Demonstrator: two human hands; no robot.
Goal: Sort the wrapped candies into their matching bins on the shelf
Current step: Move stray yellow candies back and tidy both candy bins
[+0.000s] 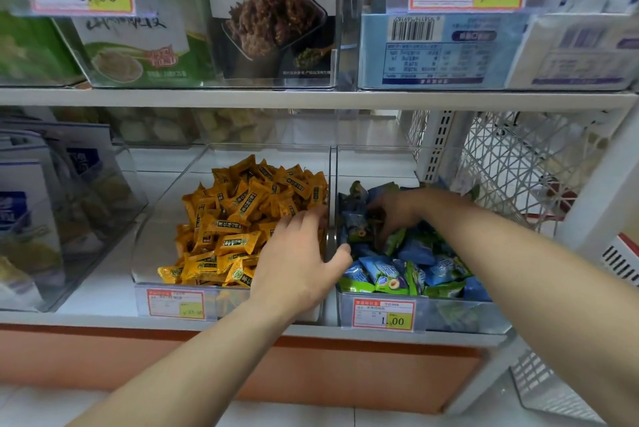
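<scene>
The right hand reached into the right clear bin, its fingers bent downward and spread a little, their tips buried among the blue and green candies, so it could not be told whether they pinched a wrapper. The left hand lay over the right side of the left clear bin, straddling the wall between the two bins: its fingers lay close together and nearly straight over the orange candies, the thumb spread wide toward the blue pile. Its fingertips were blurred, and whatever was under the palm was hidden. The orange candies were small pillow-shaped packs with dark printed labels, heaped toward the back right of their bin. The blue and green ones were puffier, some showing a plum picture. The print on the price tags on the bin fronts was too small to read apart from the figures. The boxes on the upper shelf were cut off by the frame's top edge.
</scene>
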